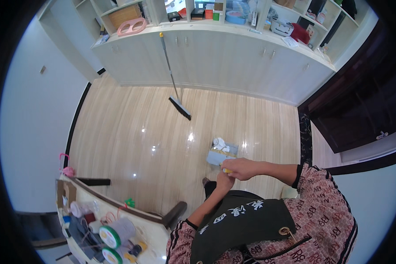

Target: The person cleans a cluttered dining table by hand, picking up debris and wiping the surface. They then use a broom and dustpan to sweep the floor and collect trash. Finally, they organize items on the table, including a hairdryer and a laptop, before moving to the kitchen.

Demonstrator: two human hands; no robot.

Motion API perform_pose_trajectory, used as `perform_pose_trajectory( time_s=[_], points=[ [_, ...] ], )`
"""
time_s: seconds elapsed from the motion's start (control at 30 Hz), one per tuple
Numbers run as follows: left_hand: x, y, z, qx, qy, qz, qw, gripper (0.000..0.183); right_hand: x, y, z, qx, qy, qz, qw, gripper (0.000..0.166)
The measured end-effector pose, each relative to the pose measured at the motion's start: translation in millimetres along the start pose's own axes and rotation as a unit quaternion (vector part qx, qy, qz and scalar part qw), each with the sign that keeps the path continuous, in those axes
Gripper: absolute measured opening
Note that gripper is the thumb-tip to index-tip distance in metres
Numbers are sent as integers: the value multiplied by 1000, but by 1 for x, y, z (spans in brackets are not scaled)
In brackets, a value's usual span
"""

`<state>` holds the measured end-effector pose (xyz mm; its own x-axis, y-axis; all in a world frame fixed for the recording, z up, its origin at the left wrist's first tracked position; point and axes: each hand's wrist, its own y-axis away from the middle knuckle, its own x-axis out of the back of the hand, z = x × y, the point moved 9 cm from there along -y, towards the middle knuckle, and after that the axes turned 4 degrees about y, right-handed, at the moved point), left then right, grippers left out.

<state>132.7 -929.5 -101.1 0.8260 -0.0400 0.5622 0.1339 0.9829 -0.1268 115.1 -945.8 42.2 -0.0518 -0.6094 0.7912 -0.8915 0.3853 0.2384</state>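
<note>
My right hand grips the yellow-tipped end of a dustpan handle. Just below it, my left hand is closed around the same handle, its fingers partly hidden by the right hand. Past my hands is the grey dustpan, with white crumpled litter in its tray. A push broom leans upright against the cabinet front, its black-bristled head on the floor.
White cabinets with filled shelves span the far side. A dark door stands at the right. At lower left, a table carries jars with green-rimmed lids and other clutter; a dark chair back is beside it. The tiled floor is glossy.
</note>
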Motion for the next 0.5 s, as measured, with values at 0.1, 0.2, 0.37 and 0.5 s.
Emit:
perform_pose_trajectory(
  time_s=[0.1, 0.2, 0.37, 0.5],
  points=[
    [25, -40, 6, -18, 126, 77, 989, 28, 39, -20, 14, -52, 8, -26, 998, 31],
    [25, -98, -19, 88, 100, -68, 989, 37, 87, -50, 23, -88, 42, -52, 994, 26],
    [56, -164, -31, 89, 413, -66, 904, 55, 128, -93, 72, -115, 77, -37, 990, 25],
    [113, -191, -94, 205, 350, -107, 908, 51, 164, -137, 129, -142, 95, 8, 985, 31]
  ],
)
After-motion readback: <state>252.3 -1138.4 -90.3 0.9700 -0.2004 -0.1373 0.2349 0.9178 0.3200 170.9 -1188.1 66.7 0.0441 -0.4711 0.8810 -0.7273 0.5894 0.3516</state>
